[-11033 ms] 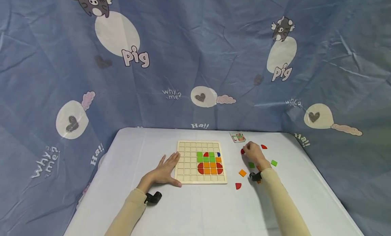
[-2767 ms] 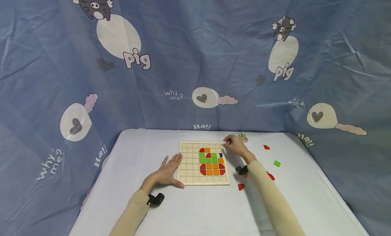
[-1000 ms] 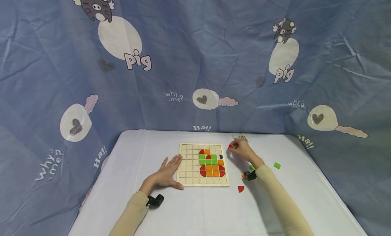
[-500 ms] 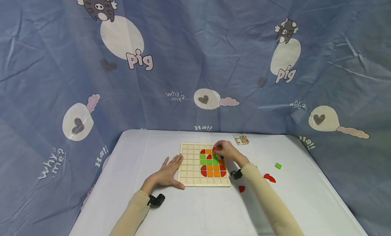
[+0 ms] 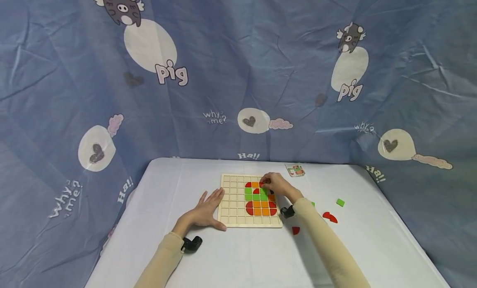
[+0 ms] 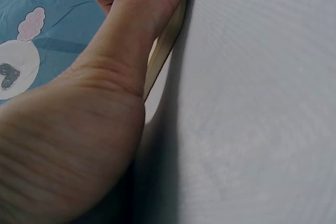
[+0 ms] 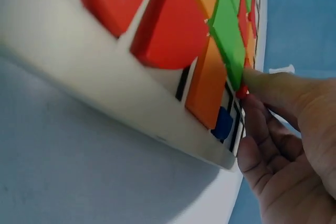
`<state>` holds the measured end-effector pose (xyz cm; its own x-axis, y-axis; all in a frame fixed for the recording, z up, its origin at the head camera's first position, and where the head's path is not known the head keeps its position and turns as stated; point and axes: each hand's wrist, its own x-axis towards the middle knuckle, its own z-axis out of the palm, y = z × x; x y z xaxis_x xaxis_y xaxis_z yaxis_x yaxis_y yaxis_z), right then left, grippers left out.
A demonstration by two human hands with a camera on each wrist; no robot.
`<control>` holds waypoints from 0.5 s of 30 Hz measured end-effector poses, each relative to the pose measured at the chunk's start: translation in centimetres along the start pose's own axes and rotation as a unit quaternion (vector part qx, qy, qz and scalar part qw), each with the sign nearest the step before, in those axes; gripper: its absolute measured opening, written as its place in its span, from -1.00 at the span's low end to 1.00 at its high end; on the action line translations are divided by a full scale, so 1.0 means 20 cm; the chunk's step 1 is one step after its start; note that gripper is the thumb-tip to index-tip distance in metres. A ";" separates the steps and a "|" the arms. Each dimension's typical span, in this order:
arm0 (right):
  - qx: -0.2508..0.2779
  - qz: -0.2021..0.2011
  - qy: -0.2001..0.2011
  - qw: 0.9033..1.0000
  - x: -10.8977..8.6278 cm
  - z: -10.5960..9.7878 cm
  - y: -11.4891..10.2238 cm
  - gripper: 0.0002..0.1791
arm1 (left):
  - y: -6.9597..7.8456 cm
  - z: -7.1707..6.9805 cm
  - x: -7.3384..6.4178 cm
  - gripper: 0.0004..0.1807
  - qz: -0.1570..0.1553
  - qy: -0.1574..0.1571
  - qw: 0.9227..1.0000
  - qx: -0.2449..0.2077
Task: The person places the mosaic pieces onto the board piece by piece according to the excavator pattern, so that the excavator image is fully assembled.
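Observation:
A pale wooden grid board lies on the table, partly filled with green and orange squares and red quarter-circle tiles. My left hand rests with fingers spread against its left edge; the left wrist view shows the thumb by the board's side. My right hand pinches a red quarter-circle tile at the board's upper right, right beside an orange square. Just below, a green tile is partly covered by the fingers. A small blue tile sits near the board's corner.
Loose tiles lie right of the board: red pieces, a red quarter-circle and a green square. A pattern card lies at the back. A blue printed curtain stands behind the table.
A red quarter-circle and an orange square have been added to the board's upper row. My right hand brought another red tile from the right onto the board. The left hand stayed put.

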<state>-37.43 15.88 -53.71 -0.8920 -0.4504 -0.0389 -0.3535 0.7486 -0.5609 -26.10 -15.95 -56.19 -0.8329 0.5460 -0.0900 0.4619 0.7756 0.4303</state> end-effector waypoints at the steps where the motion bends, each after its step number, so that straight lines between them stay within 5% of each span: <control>1: 0.000 0.000 0.000 1.000 0.00 0.00 0.00 -0.90 | 0.00 0.00 0.00 0.47 0.002 0.001 1.000 0.000; 15: 0.020 0.019 0.022 0.999 -0.03 0.00 -0.01 -0.90 | 0.00 0.00 0.00 0.49 -0.002 0.000 1.000 0.001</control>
<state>-36.93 16.03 -53.64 -0.9161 -0.4002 -0.0253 -0.3089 0.7445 -0.5919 -26.04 -15.91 -56.12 -0.8351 0.5423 -0.0926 0.4582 0.7787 0.4286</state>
